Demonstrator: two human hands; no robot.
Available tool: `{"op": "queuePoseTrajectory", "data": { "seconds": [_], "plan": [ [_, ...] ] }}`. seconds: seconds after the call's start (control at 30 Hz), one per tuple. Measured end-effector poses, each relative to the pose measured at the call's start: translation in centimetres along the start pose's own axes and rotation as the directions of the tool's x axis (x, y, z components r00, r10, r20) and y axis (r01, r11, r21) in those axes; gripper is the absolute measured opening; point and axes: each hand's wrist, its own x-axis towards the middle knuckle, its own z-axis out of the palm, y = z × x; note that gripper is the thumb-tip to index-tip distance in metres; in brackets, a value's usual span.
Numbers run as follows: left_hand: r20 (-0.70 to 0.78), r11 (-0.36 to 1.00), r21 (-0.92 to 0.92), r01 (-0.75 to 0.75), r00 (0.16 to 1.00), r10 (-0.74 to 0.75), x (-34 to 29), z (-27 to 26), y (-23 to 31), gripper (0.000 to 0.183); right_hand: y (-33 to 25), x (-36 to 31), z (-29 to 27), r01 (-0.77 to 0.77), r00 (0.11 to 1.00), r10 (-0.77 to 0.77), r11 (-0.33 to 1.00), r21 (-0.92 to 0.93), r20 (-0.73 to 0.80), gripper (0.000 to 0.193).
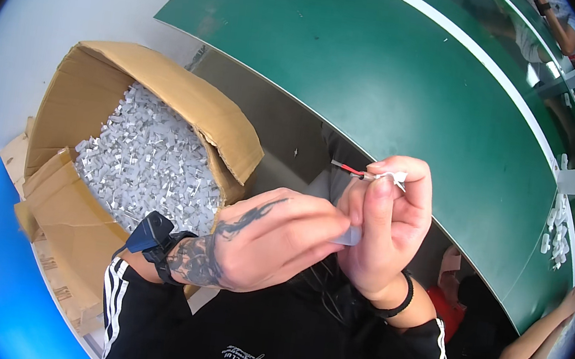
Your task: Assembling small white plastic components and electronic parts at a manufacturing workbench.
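Close together in front of my chest, both hands are raised. My right hand (392, 235) is closed, thumb and forefinger pinching a small white part with short red and black wires (350, 169); the wire ends point left. My left hand (276, 239), back turned up, has its fingers closed at a small translucent plastic piece (348, 236), which pokes out against the right palm. Most of that piece is hidden by the fingers.
At left stands an open cardboard box (165, 67) heaped with small whitish plastic parts (150, 155). A green table (387, 70) with a white edge strip spans the far side. Small white pieces (557, 230) lie at its right end, near other people's arms (540, 340).
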Motion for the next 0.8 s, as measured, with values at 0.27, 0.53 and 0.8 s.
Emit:
{"op": "queuePoseTrajectory", "data": {
  "seconds": [0.27,0.53,0.8],
  "plan": [
    [0.014,0.337,-0.915,0.224,0.850,-0.527,0.1,-2.0,-0.9,0.036,-2.0,-0.2,-1.5,0.169,0.985,-0.146,0.929,-0.328,0.094,0.013],
    [0.138,0.180,-0.949,0.259,0.854,-0.502,-0.4,-1.7,-0.9,0.038,-3.3,0.1,-0.9,0.244,0.958,-0.107,0.787,-0.566,0.265,0.022],
    [0.014,0.495,-0.839,0.226,0.919,-0.395,-0.6,-1.5,-1.4,0.033,-3.9,0.7,-1.4,0.407,0.906,-0.187,0.635,-0.656,0.380,0.026]
  ]
}}
